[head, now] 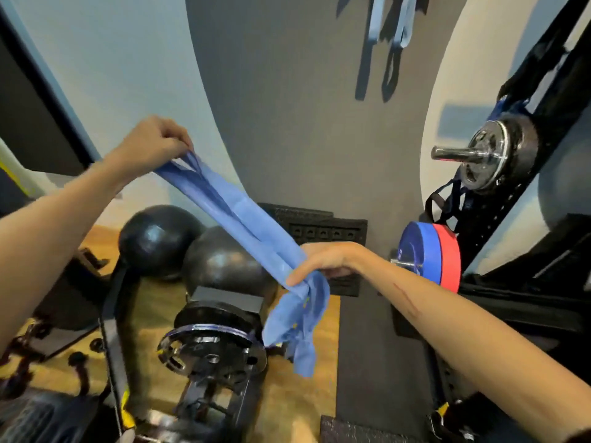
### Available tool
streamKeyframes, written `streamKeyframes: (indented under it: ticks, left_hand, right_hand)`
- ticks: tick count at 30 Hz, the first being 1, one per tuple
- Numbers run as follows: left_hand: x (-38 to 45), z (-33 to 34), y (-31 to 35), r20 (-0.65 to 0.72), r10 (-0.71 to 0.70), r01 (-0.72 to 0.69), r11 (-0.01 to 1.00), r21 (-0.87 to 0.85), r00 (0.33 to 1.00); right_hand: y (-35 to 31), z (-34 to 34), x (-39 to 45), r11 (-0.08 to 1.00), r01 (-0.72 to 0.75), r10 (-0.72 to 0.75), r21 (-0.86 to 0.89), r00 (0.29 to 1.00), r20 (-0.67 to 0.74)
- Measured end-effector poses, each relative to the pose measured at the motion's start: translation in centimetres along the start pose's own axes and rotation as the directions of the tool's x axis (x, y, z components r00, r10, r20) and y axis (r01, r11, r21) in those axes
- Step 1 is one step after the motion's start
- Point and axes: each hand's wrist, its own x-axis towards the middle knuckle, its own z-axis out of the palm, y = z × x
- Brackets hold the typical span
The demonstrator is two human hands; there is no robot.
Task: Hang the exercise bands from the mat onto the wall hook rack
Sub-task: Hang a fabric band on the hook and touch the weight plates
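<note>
Blue stretchy exercise band (243, 225) was pulled out slantwise in the air, left hand (156, 142) pinching its upper end, right hand (323, 263) gripping the bunched lower part, probably to untangle it before the bands already hanging (388, 36) on the wall above.

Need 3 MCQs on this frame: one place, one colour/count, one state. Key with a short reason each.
1. Where do the bands already hung sit?
A. top, on the grey wall panel
B. on the floor
C. on the barbell

2. How many black balls lie on the floor?
A. one
B. two
C. four

3. How is the blue band held?
A. left hand only
B. draped, untouched
C. gripped by both hands

Key:
1 A: hung bands dangle on the wall.
2 B: two black balls side by side.
3 C: left hand pinches the blue band; right hand grips it lower.
</note>
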Motion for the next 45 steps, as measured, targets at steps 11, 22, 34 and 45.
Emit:
streamKeyframes:
  ticks: [11, 22, 34, 45]
  left_hand:
    - [11.2, 5.8, 0.8, 0.605, 0.053, -0.125, 0.989, 0.078, 0.795]
    - [33.1, 11.5, 6.2, 0.369, 0.352, -0.393, 0.919, 0.04, 0.86]
    - [51.3, 3.8, 14.4, 0.13, 0.226, -0.26, 0.879, 0.4, 0.965]
    - [62.6, -5.1, 16.2, -0.208, 0.013, -0.157, 0.7, -0.697, 0.978]
  right_hand:
    - [-16.2, -14.0, 4.1, 0.956, 0.192, -0.248, -0.221, 0.933, -0.263]
    - [-23.4, -33.8, 4.6, 0.853, 0.018, -0.166, -0.521, 0.956, -0.24]
    - [-36.1, -51.6, 3.6, 0.679, -0.031, -0.527, -0.734, 0.676, -0.516]
    - [-48.1, -58.7, 4.7, 0.469, 0.018, -0.805, -0.883, 0.421, -0.419]
